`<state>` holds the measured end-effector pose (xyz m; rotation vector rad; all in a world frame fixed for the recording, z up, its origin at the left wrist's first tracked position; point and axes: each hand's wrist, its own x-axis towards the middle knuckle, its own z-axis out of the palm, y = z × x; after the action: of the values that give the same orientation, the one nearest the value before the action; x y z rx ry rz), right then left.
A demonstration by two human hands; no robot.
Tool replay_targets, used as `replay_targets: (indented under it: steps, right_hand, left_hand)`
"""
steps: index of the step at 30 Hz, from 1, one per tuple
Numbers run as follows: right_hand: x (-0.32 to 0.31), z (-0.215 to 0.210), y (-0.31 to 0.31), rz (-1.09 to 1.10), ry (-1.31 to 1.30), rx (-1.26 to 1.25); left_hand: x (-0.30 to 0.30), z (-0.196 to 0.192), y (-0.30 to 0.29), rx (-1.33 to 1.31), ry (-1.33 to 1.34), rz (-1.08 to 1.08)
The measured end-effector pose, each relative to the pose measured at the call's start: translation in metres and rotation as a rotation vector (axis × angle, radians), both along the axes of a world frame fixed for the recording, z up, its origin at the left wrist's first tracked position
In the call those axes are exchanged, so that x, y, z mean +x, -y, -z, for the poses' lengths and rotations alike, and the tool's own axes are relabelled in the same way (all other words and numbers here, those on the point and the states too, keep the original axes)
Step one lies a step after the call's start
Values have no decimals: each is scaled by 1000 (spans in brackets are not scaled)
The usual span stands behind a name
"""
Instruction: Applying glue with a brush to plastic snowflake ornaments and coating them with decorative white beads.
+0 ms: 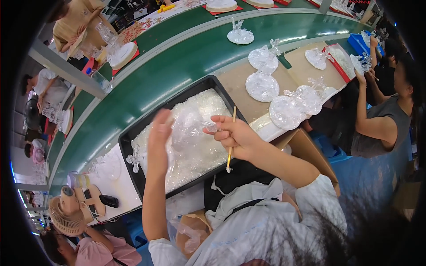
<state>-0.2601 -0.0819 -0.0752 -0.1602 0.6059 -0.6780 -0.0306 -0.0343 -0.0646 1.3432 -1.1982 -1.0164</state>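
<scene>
Over a black tray full of glittering white flakes, my right hand is closed around a thin paintbrush. The brush hangs bristles down, its tip coated white. Between the same hand's fingertips is a small clear figure, seemingly joined to a round whitish disc that is smeared by motion. My left hand is raised beside that disc, on its left. Its fingers are blurred, so whether it touches the disc cannot be told. Another clear figure lies at the tray's left edge.
Several flake-covered discs with clear figures stand on cardboard to the right. A green conveyor belt runs behind the tray, carrying one such piece. At left are a beige fan and a co-worker; another co-worker sits at right.
</scene>
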Motion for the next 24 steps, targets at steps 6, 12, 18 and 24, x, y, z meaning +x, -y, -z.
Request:
replay_targets:
  steps: [6, 12, 18, 24]
  right_hand:
    - [7, 6, -9, 81, 279, 220]
    - [6, 8, -9, -5, 127, -1]
    - [5, 6, 0, -78, 99, -260]
    - [-2, -6, 14, -249, -130, -642]
  left_hand:
    - [13, 1, 6, -114, -33, 82]
    - [24, -7, 4, -19, 276, 126]
    - [19, -4, -3, 103, 335, 128]
    - [0, -30, -3, -261, -204, -52]
